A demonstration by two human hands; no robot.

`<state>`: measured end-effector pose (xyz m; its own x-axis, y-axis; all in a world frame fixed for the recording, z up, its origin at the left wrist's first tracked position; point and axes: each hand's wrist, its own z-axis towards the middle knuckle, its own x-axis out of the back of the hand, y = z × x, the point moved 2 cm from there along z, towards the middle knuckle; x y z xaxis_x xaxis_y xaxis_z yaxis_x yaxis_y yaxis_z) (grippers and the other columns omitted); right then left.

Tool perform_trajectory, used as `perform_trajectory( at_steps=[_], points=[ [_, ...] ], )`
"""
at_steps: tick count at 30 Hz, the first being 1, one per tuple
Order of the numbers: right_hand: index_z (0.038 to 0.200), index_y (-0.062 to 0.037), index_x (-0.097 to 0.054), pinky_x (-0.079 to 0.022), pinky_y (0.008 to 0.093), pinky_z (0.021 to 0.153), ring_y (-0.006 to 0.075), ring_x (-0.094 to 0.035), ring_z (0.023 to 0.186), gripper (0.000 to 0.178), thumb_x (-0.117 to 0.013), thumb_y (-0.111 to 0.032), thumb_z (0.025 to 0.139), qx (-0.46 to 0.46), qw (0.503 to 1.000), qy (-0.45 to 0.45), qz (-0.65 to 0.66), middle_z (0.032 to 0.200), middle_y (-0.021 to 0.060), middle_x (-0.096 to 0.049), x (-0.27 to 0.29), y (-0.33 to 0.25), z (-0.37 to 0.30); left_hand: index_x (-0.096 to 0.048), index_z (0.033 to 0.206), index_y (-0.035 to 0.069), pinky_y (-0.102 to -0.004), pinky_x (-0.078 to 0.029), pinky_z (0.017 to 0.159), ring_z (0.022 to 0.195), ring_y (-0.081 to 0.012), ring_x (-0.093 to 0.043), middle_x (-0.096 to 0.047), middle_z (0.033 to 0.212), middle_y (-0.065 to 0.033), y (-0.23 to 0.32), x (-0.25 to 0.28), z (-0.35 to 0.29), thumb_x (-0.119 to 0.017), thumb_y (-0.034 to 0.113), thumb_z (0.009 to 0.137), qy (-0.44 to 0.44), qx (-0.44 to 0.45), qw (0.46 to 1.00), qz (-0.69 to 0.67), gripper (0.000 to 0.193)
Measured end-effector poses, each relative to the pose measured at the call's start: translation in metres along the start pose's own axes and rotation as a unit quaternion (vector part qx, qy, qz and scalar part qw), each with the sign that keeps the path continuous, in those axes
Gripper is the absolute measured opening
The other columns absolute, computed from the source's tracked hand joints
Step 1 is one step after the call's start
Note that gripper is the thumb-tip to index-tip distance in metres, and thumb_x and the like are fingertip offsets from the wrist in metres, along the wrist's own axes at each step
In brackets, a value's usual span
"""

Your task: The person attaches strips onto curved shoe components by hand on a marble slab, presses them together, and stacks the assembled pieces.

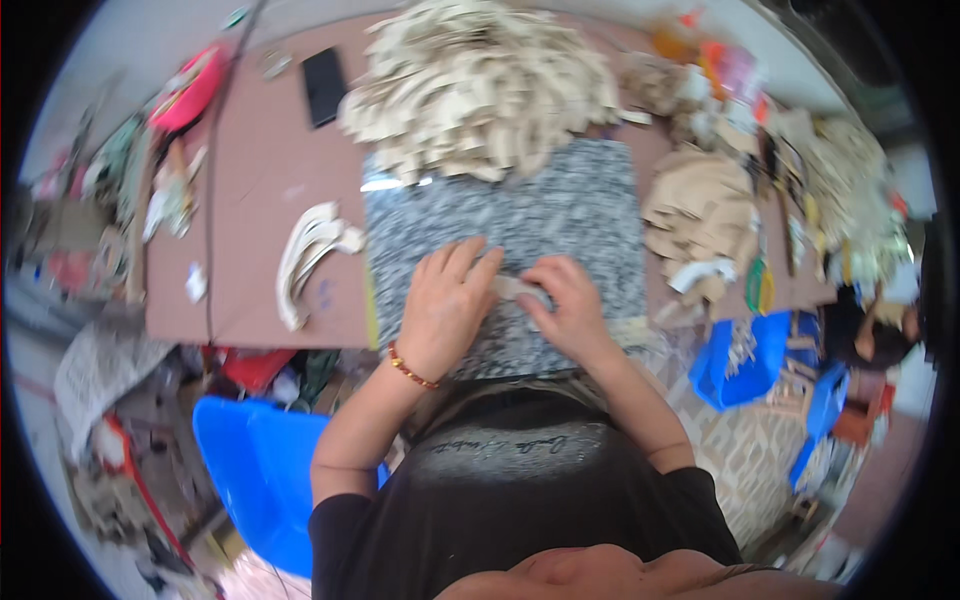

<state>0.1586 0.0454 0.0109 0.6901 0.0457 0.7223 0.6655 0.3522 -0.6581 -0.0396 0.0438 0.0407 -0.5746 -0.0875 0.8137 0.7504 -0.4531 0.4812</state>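
A small pale strip lies between my two hands, low over a grey speckled stone slab. My left hand, with a red beaded bracelet on its wrist, is bent over the strip's left end; its thumb is partly hidden. From the other side, the thumb and fingers of my right hand pinch the right end. Beyond the slab rises a large heap of cream cut pieces. Several curved cream pieces lie to the left of the slab.
A black phone rests on the brown table. Tan pieces are piled right of the slab, near a roll of green and yellow tape. Blue plastic bins stand below on both sides. A cable crosses the table's left.
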Motion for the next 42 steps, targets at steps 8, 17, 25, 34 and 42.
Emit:
perform_trajectory(
  at_steps=[8,17,25,34,42],
  points=[
    [0.102,-0.0060,-0.069,-0.054,0.0378,0.076,0.0311,-0.067,0.088,0.018,-0.075,-0.010,0.085,-0.016,0.992,0.119,-0.026,0.097,0.0102,-0.066,0.083,0.061,-0.011,-0.069,0.092,0.003,-0.0405,-0.050,0.078,0.086,-0.0333,-0.062,-0.063,0.085,-0.0143,-0.006,-0.013,0.013,-0.076,0.003,0.080,-0.091,0.041,0.989,-0.111,0.014],
    [0.105,-0.0015,-0.070,-0.053,0.0307,0.068,0.0210,-0.066,0.077,0.020,-0.070,-0.017,0.093,-0.227,0.921,0.277,-0.153,0.094,0.0103,-0.069,0.214,0.191,-0.015,-0.065,0.125,0.001,-0.0338,-0.049,0.088,0.101,-0.0223,-0.063,-0.067,0.106,-0.0088,-0.170,0.093,-0.069,-0.072,0.009,0.093,0.074,0.248,0.966,0.008,0.034],
    [0.120,-0.0011,-0.065,-0.055,0.0467,0.078,0.0377,-0.072,0.085,0.046,-0.068,-0.037,0.092,-0.266,0.897,0.217,-0.279,0.089,0.0195,-0.073,0.222,0.226,0.001,-0.068,0.122,0.004,-0.0461,-0.040,0.108,0.124,-0.0347,-0.055,-0.062,0.125,-0.0149,-0.048,0.031,-0.002,-0.075,0.007,0.088,0.140,0.109,0.982,0.070,0.035],
    [0.126,0.0013,-0.064,-0.056,0.0343,0.067,0.0194,-0.072,0.073,0.031,-0.061,-0.016,0.101,-0.189,0.902,0.388,0.009,0.087,0.0129,-0.075,0.233,0.111,-0.001,-0.069,0.116,0.004,-0.0477,-0.042,0.107,0.121,-0.0377,-0.058,-0.065,0.123,-0.0151,0.036,-0.008,-0.004,-0.074,0.002,0.083,0.068,0.039,0.991,-0.110,0.033],
    [0.126,0.0003,-0.063,-0.054,0.0218,0.066,0.0057,-0.064,0.074,0.026,-0.063,-0.009,0.101,-0.160,0.889,-0.020,0.429,0.101,0.0020,-0.069,0.104,0.019,0.017,-0.045,0.148,-0.003,-0.0401,-0.043,0.110,0.133,-0.0264,-0.052,-0.054,0.144,-0.0172,0.009,-0.019,-0.001,-0.073,0.009,0.092,0.106,0.168,0.854,-0.481,0.064]
  ],
)
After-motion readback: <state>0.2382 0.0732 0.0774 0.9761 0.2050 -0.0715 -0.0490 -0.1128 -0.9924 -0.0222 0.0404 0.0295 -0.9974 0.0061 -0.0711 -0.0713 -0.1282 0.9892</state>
